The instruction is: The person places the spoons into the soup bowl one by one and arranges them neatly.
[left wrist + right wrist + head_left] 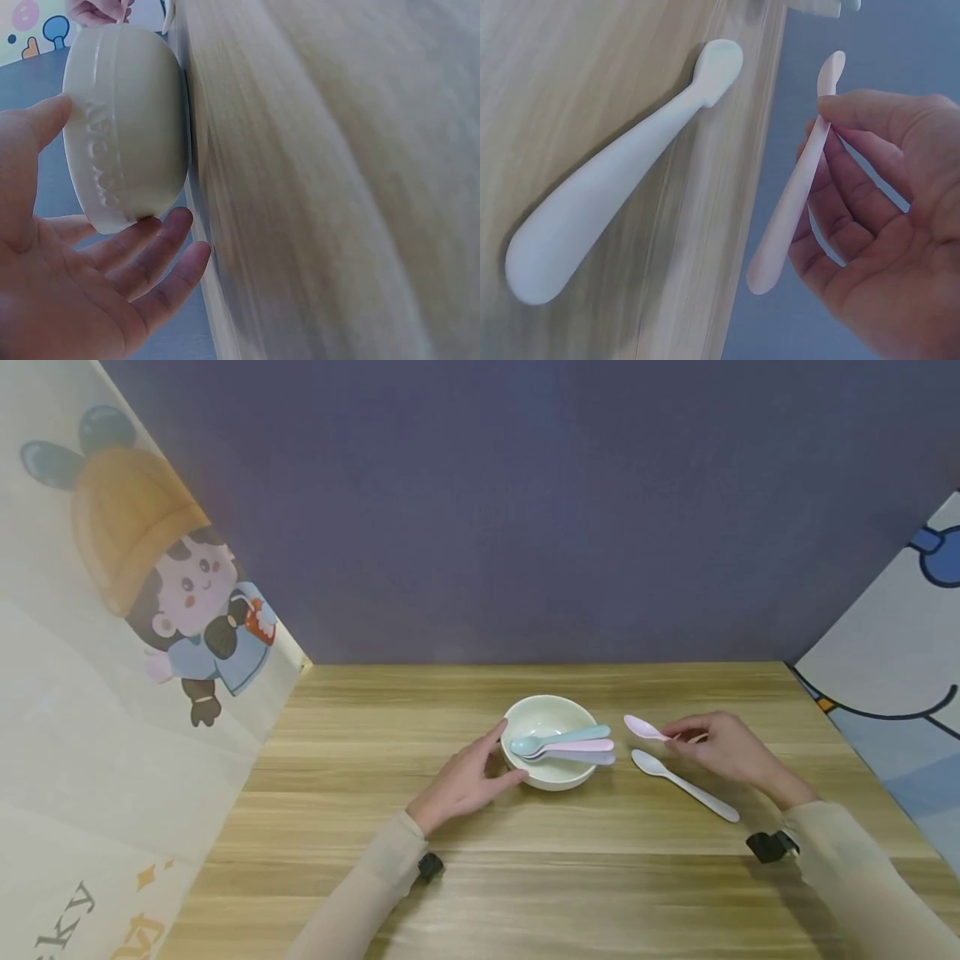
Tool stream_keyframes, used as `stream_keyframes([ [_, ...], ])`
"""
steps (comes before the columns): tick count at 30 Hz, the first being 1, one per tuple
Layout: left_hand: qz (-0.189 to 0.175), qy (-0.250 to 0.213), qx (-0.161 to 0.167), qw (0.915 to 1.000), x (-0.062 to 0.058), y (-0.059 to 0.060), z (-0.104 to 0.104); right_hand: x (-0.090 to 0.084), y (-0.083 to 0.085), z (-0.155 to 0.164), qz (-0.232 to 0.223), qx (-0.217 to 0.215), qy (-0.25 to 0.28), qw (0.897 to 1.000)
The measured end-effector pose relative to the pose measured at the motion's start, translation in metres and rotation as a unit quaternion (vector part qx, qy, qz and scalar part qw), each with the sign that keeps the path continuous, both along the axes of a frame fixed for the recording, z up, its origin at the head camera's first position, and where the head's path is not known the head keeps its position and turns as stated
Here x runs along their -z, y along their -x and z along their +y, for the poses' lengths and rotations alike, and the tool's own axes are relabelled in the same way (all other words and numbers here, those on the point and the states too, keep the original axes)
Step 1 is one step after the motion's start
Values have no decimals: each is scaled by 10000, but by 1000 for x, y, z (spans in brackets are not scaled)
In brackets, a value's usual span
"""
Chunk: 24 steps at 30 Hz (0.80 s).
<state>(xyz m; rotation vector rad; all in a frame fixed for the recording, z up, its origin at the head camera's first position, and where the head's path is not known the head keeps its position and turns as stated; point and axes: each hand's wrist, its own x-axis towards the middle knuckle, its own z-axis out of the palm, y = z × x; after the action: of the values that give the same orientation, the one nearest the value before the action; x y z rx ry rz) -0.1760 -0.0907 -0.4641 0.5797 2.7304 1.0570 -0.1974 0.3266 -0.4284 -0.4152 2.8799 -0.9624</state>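
A cream bowl (542, 707) stands mid-table with a teal spoon (562, 737), a pink one (583, 746) and a lavender one (592, 758) lying in it, handles pointing right. My left hand (510, 752) brackets the bowl's left side; in the left wrist view straight fingers (161, 247) touch the outside of the bowl (127, 127). My right hand (670, 737) pinches the handle of a pale pink spoon (641, 727) just right of the bowl and holds it off the table. The right wrist view shows that pink spoon (791, 202) between thumb and fingers. A white spoon (686, 786) (615, 187) lies on the wood beside it.
The wooden table (525, 877) is closed in by a purple back wall (525, 527), a cartoon-printed panel (135, 610) on the left and another panel (892, 677) on the right. Black wrist mounts (768, 846) sit on both sleeves.
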Motion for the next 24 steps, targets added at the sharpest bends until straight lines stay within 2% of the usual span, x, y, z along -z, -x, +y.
stream_keyframes([
  [17, 22, -30, 0, 10000, -1, -2, 0, -8, 6, -12, 52, -58, -8, 10000],
  [24, 2, 8, 6, 10000, 0, -1, 0, -10, 8, -17, 291, -151, -58, 9994],
])
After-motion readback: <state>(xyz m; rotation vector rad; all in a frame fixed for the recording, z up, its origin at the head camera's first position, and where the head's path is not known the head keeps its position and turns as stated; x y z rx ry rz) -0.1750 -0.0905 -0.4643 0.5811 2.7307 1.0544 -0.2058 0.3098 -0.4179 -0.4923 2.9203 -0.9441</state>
